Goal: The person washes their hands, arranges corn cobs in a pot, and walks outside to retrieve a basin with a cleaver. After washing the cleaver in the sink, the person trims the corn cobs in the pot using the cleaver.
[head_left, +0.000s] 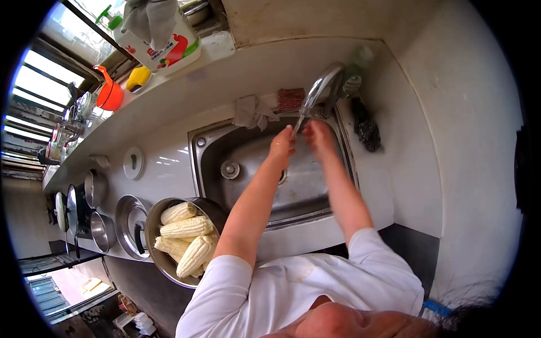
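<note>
Water runs from the curved metal faucet (323,84) over the steel sink (248,194). My left hand (280,143) is beside the stream, just left of the spout, with fingers bent and no object visible in it. To the right of the stream is my right hand (319,137), blurred by motion, its fingers hard to make out. Both hands are over the upper part of the basin, a little apart. Left of my left forearm, a metal pot (151,236) holds several peeled corn cobs (189,227).
Cloths (252,111) and a red striped cloth (291,98) lie behind the sink. A black bundle (366,125) is at its right. Metal pans (131,217) and a white lid (133,163) sit on the left counter. An orange ladle (110,97) and a large bottle (163,50) stand on the ledge.
</note>
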Demonstrator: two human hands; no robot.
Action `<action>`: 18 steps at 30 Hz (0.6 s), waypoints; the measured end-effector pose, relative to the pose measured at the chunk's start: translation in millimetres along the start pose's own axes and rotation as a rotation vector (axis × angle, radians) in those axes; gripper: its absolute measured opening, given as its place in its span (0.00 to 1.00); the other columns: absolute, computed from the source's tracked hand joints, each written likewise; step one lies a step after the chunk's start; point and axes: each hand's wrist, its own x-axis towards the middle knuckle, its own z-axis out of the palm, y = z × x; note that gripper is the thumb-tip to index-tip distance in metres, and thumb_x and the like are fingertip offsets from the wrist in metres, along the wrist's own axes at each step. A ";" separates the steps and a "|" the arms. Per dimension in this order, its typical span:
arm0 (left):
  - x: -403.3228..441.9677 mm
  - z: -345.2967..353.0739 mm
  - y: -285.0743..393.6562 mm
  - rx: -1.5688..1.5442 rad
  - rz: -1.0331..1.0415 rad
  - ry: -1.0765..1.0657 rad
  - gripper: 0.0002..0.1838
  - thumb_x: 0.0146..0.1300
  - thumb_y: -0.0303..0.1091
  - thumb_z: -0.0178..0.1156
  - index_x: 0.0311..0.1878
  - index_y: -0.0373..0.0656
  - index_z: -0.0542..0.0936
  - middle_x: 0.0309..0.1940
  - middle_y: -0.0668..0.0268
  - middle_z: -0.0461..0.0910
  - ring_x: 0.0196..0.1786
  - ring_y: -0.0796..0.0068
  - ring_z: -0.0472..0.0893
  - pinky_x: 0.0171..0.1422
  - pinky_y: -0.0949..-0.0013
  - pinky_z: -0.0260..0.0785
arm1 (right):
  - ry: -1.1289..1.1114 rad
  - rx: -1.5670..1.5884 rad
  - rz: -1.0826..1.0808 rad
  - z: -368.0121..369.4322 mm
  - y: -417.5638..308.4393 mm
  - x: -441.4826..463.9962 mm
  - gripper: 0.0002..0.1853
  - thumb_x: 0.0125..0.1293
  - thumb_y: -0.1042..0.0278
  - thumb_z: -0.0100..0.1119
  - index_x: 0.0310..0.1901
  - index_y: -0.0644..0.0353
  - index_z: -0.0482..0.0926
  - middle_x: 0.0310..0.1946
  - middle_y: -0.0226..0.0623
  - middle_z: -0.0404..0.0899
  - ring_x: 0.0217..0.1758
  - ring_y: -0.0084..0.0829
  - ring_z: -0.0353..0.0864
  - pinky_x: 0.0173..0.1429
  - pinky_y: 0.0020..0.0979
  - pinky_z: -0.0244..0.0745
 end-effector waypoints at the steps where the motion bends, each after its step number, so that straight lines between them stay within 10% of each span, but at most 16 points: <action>1: 1.5 -0.4 -2.1 -0.261 -0.058 -0.023 0.17 0.60 0.52 0.54 0.38 0.47 0.73 0.31 0.68 0.73 0.28 0.73 0.71 0.29 0.66 0.66 | -0.005 -0.007 0.002 31.9 -6.3 -22.1 0.15 0.67 0.52 0.49 0.33 0.57 0.73 0.27 0.32 0.76 0.26 0.24 0.74 0.24 0.26 0.68; 3: 8.9 -23.2 1.1 -0.494 -0.110 -0.025 0.15 0.61 0.49 0.53 0.25 0.51 0.74 0.14 0.75 0.70 0.13 0.79 0.65 0.16 0.72 0.58 | -0.036 0.638 0.428 82.4 -2.8 -37.7 0.16 0.66 0.49 0.49 0.32 0.54 0.73 0.23 0.28 0.72 0.22 0.21 0.70 0.20 0.23 0.61; 5: 14.8 -24.6 -15.0 -0.525 -0.120 -0.257 0.16 0.64 0.48 0.49 0.23 0.52 0.73 0.11 0.78 0.67 0.10 0.82 0.60 0.13 0.73 0.53 | -0.227 0.388 0.258 72.4 -2.6 -41.1 0.18 0.65 0.47 0.50 0.30 0.54 0.71 0.18 0.27 0.71 0.15 0.18 0.65 0.13 0.21 0.53; 6: 7.7 -42.9 -7.4 -0.601 -0.061 -0.791 0.16 0.66 0.48 0.45 0.29 0.50 0.74 0.20 0.74 0.73 0.21 0.79 0.71 0.22 0.69 0.64 | -0.175 0.029 0.169 75.7 -8.6 -40.3 0.18 0.66 0.49 0.50 0.30 0.57 0.71 0.19 0.29 0.72 0.16 0.22 0.68 0.17 0.25 0.59; 7: 6.4 -33.2 -4.5 -0.597 -0.054 -0.789 0.16 0.66 0.48 0.45 0.29 0.50 0.74 0.20 0.74 0.73 0.21 0.79 0.71 0.22 0.69 0.64 | -0.127 -0.326 0.067 82.7 -15.9 -33.1 0.18 0.66 0.51 0.49 0.31 0.60 0.72 0.19 0.31 0.73 0.18 0.27 0.71 0.21 0.29 0.65; 9: -15.2 15.0 5.6 -0.682 0.124 0.114 0.17 0.65 0.47 0.45 0.44 0.46 0.76 0.38 0.67 0.78 0.42 0.73 0.76 0.44 0.64 0.69 | -0.080 -0.608 -0.182 77.2 -6.1 -10.0 0.19 0.66 0.50 0.48 0.33 0.60 0.71 0.21 0.33 0.74 0.21 0.29 0.73 0.27 0.32 0.67; 11: -30.8 32.6 14.8 -0.703 0.031 0.118 0.19 0.64 0.46 0.47 0.51 0.44 0.73 0.45 0.67 0.75 0.48 0.72 0.73 0.53 0.63 0.66 | -0.024 -0.883 -0.435 69.1 6.0 -5.9 0.19 0.67 0.49 0.47 0.34 0.60 0.71 0.24 0.35 0.75 0.25 0.31 0.75 0.32 0.34 0.70; 13: -21.3 38.0 2.6 -0.461 0.265 0.097 0.28 0.63 0.50 0.50 0.59 0.40 0.66 0.52 0.61 0.70 0.55 0.67 0.69 0.60 0.66 0.59 | 0.048 -0.321 -0.217 63.2 14.3 -17.9 0.19 0.68 0.50 0.43 0.43 0.59 0.71 0.36 0.39 0.78 0.39 0.33 0.78 0.44 0.35 0.70; 14: -10.8 25.3 1.0 -0.506 0.225 -0.042 0.29 0.63 0.47 0.53 0.63 0.41 0.64 0.55 0.65 0.69 0.57 0.69 0.66 0.60 0.68 0.59 | -0.144 -0.298 -0.124 74.0 -27.8 -54.9 0.23 0.70 0.51 0.39 0.57 0.58 0.67 0.54 0.43 0.71 0.59 0.34 0.69 0.59 0.33 0.63; 18: 20.5 5.2 -12.9 -0.297 0.351 -0.061 0.30 0.63 0.49 0.53 0.64 0.43 0.63 0.56 0.65 0.68 0.59 0.72 0.64 0.63 0.70 0.55 | -0.126 -0.128 -0.254 92.6 -2.5 -77.9 0.30 0.70 0.47 0.34 0.67 0.56 0.57 0.66 0.36 0.58 0.70 0.31 0.52 0.72 0.28 0.39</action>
